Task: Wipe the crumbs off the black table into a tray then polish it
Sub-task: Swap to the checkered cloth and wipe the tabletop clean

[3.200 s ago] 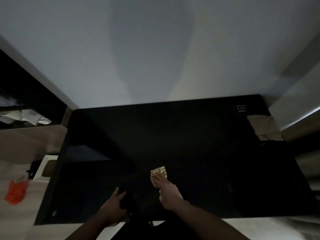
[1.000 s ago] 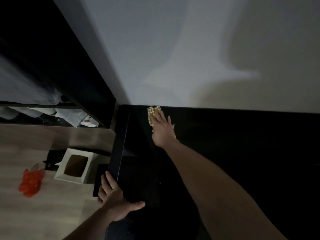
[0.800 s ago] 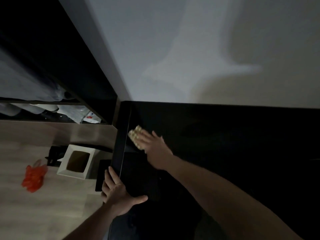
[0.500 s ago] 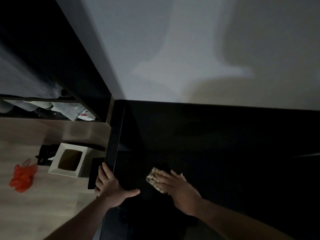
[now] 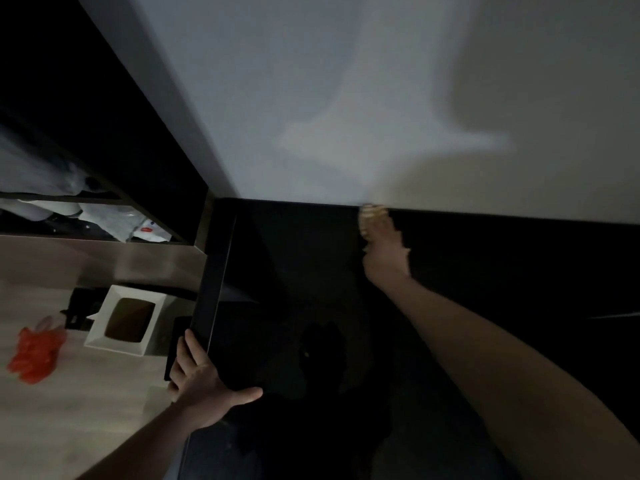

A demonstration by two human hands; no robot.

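The black table (image 5: 311,271) is dim and glossy; no crumbs show on it. A small yellowish checkered cloth (image 5: 371,213) lies at the table's far edge against the wall. My right hand (image 5: 386,252) presses on it with the fingers stretched forward. My left hand (image 5: 199,374) rests at the table's left edge near the front, thumb spread onto the top and straight fingers lying along the side. Under those fingers a flat dark tray (image 5: 175,341) sits against the edge, mostly hidden.
A white square bin (image 5: 126,320) with a brown inside stands on the pale floor left of the table. An orange bag (image 5: 33,353) lies further left. Dark shelving (image 5: 104,220) with packets fills the upper left. A light wall (image 5: 381,98) backs the table.
My right hand swept the cloth from the far edge towards me along the left side, then went back out to the far edge, further right. My left hand stayed at the left edge.
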